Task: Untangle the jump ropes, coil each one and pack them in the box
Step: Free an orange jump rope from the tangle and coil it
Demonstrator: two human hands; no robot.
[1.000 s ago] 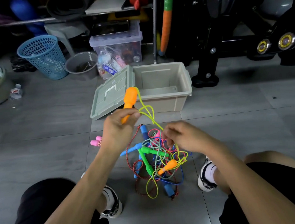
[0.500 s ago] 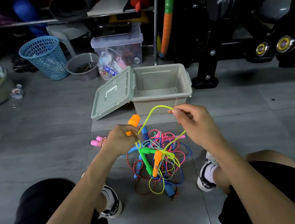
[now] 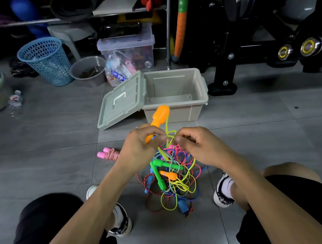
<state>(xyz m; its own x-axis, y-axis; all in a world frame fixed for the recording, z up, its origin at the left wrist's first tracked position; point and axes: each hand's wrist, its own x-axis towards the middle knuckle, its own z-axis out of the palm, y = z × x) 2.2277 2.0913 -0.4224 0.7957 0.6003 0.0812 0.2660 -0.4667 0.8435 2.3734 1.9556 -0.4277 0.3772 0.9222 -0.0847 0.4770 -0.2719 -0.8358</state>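
Note:
A tangle of jump ropes lies on the floor between my feet, with green, blue and orange handles among yellow, pink, blue and red cords. My left hand grips one orange handle, raised above the pile and pointing up toward the box. My right hand pinches the yellow cord right beside it. The open beige box stands just beyond, with its lid leaning on its left side. A coiled rope with pink handles lies left of the pile.
A blue mesh basket, a grey bucket and a clear storage bin stand at the back. Black exercise equipment fills the back right. A plastic bottle lies at the left. My shoes flank the pile.
My right hand has come down and left with the yellow cord, meeting my left hand. The orange handle in my left hand has tilted back up toward the box.

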